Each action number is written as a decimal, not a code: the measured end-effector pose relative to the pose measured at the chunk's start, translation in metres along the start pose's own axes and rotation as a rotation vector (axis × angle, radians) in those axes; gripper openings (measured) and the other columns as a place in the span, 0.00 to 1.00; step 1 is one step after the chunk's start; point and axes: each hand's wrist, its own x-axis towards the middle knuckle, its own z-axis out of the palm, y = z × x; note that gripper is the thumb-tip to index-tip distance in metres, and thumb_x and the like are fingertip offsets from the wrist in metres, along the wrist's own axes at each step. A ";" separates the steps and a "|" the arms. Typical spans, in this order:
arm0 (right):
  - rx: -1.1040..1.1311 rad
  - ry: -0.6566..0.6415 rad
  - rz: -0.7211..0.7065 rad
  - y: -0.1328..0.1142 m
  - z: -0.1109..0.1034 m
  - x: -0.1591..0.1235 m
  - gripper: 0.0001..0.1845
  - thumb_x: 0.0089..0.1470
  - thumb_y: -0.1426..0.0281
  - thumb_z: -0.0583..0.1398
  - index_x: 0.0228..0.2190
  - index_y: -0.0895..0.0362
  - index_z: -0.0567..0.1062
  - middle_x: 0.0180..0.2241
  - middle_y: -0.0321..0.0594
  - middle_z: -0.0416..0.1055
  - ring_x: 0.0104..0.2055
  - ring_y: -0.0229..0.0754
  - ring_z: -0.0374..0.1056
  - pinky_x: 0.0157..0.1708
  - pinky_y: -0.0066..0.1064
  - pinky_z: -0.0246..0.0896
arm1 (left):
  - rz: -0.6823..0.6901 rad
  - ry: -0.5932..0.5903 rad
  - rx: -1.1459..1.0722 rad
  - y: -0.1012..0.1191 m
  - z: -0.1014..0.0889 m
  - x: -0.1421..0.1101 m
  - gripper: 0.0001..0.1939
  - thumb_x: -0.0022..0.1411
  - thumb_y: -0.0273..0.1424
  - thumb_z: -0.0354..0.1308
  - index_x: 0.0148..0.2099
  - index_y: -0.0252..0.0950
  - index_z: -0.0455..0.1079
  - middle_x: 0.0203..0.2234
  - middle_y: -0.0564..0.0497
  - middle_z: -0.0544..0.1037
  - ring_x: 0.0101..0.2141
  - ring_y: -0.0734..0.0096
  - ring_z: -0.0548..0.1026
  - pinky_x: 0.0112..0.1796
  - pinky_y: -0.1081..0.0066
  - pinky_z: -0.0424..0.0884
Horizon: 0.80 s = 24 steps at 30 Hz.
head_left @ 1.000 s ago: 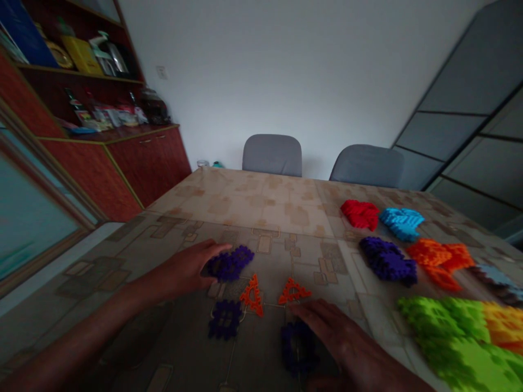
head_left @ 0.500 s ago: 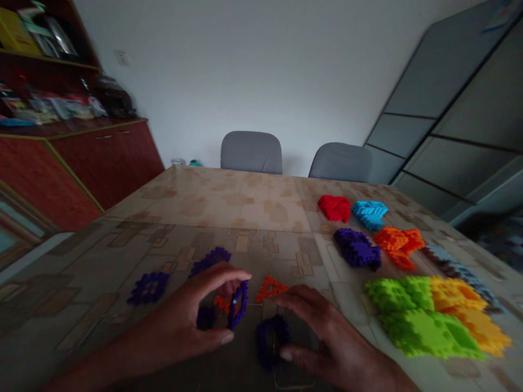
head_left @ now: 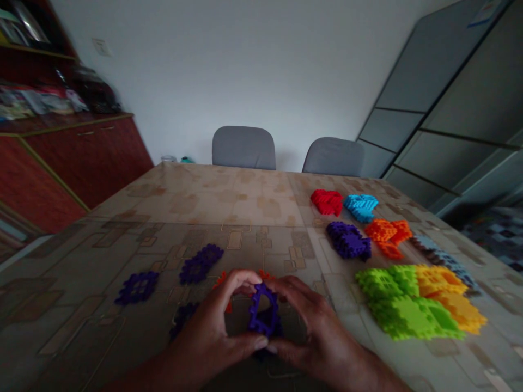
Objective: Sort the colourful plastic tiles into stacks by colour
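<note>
A purple open-centred building piece with toothed edges (head_left: 263, 310) stands upright between my two hands. My left hand (head_left: 223, 326) is closed on its left side, fingers at the top and thumb at the bottom. From the right, my right hand (head_left: 316, 321) grips the same piece, its thumb almost meeting the left one. Another dark purple piece shows partly behind and below it. Orange toothed pieces (head_left: 266, 274) lie beyond my fingers, mostly covered. Flat on the table to the left are a purple window piece (head_left: 139, 287), a joined purple pair (head_left: 201, 264) and a half-hidden purple piece (head_left: 182, 317).
On the right of the patterned table (head_left: 229, 190) are stacks of red (head_left: 327, 202), light blue (head_left: 361, 207), purple (head_left: 348, 239), orange (head_left: 388, 236), lime green (head_left: 408, 305) and yellow (head_left: 449, 291) pieces, plus a grey-brown row (head_left: 445, 261). Two grey chairs (head_left: 244, 147) stand behind.
My right hand has moved up and left from beside the purple frame on the table to the piece in my left hand. The held piece now faces me more. The view has shifted slightly.
</note>
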 end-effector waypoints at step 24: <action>-0.231 -0.408 0.094 0.003 -0.018 -0.004 0.41 0.50 0.78 0.67 0.63 0.52 0.64 0.65 0.44 0.63 0.67 0.51 0.54 0.66 0.45 0.53 | 0.069 0.038 0.304 -0.039 -0.020 -0.025 0.20 0.68 0.34 0.55 0.61 0.52 0.65 0.46 0.53 0.82 0.45 0.62 0.80 0.49 0.65 0.75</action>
